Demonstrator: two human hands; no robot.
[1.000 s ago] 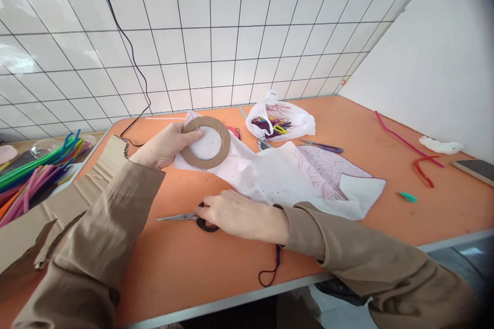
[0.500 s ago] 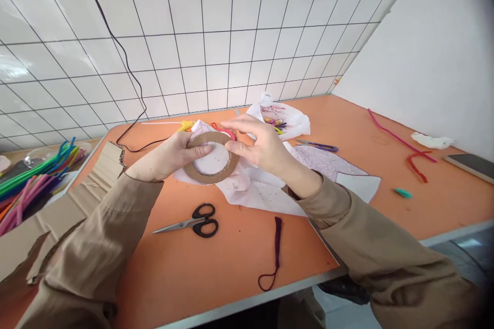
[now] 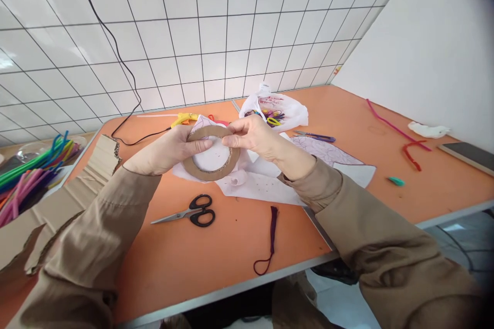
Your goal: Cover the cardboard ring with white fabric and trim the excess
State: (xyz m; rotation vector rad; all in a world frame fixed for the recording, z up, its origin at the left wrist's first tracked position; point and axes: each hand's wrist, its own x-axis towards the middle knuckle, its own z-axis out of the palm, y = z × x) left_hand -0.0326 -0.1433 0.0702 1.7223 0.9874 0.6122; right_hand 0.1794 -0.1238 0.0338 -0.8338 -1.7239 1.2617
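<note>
A flat brown cardboard ring (image 3: 208, 172) is held up over the table between my two hands. My left hand (image 3: 183, 146) grips its left side, thumb across the front face. At the upper right of the ring, my right hand (image 3: 252, 136) pinches the rim between thumb and fingers. White paper (image 3: 258, 187) lies crumpled below and behind the ring. Black-handled scissors (image 3: 193, 212) rest on the table in front, blades pointing left. To their right is a dark purple tassel (image 3: 273, 231) with a loop.
Torn cardboard (image 3: 73, 205) and colourful pipe cleaners (image 3: 34, 175) lie at the left. A yellow glue gun (image 3: 185, 119) with a black cord sits behind my left hand. Behind my right hand are a white plastic bag (image 3: 291, 113) and blue-handled scissors (image 3: 316, 137). A phone (image 3: 469, 159) lies far right.
My right hand's raised fingers have come down and closed onto the ring's upper right rim. The view has tilted slightly downward, so the table things appear a little higher.
</note>
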